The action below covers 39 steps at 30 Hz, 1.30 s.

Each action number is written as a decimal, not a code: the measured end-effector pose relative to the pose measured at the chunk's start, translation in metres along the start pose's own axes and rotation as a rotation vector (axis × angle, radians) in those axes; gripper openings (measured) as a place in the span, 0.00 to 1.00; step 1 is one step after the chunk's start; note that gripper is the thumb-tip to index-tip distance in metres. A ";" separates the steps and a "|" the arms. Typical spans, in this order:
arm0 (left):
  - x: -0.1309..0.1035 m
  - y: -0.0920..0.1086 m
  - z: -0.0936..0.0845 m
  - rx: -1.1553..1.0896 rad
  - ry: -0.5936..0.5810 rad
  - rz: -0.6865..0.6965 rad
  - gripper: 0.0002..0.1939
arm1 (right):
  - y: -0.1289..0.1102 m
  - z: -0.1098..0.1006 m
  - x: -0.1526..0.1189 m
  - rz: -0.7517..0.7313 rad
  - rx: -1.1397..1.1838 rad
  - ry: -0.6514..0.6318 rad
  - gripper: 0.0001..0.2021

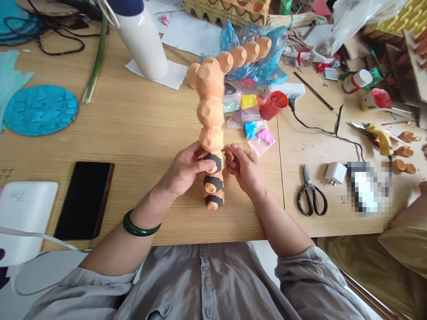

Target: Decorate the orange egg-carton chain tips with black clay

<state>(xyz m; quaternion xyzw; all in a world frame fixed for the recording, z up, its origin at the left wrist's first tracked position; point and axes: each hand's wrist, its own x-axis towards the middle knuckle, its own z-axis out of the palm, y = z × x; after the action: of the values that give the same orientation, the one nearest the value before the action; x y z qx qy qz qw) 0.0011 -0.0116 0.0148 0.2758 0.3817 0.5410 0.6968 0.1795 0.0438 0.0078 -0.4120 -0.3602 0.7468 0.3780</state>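
Gripping, left hand: pinching the lower part of a knobbly orange stick, with thumb across the front and the other fingers behind
Right hand: just beside the right edge of the stick, with fingers curled in and thumb and forefinger pressed together; cannot tell whether anything thin lies between
Orange stick: held over the bench between both hands, marked with black patches at the near end, branching at the far end into knobs slanting right, in front of a blue plastic bag
Left wrist: ringed by a dark green bangle
Left side: phone, blue disc and tall white bottle
Beyond right hand: small coloured packets near a red cup
Right side: scissors near a white plug; farther off, another person's sleeve
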 end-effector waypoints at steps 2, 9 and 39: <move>0.001 -0.003 0.000 0.057 0.063 0.127 0.20 | -0.001 0.000 0.002 0.095 0.008 -0.042 0.27; 0.004 -0.005 0.002 0.077 0.167 0.126 0.22 | -0.002 0.001 -0.001 0.059 -0.078 -0.100 0.30; 0.001 -0.001 -0.004 -0.088 -0.007 -0.132 0.11 | -0.010 -0.007 -0.002 0.238 -0.052 -0.359 0.29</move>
<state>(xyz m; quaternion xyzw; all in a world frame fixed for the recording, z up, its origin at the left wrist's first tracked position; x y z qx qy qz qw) -0.0014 -0.0105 0.0118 0.2210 0.3726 0.5090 0.7438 0.1893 0.0480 0.0137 -0.3217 -0.3897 0.8379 0.2062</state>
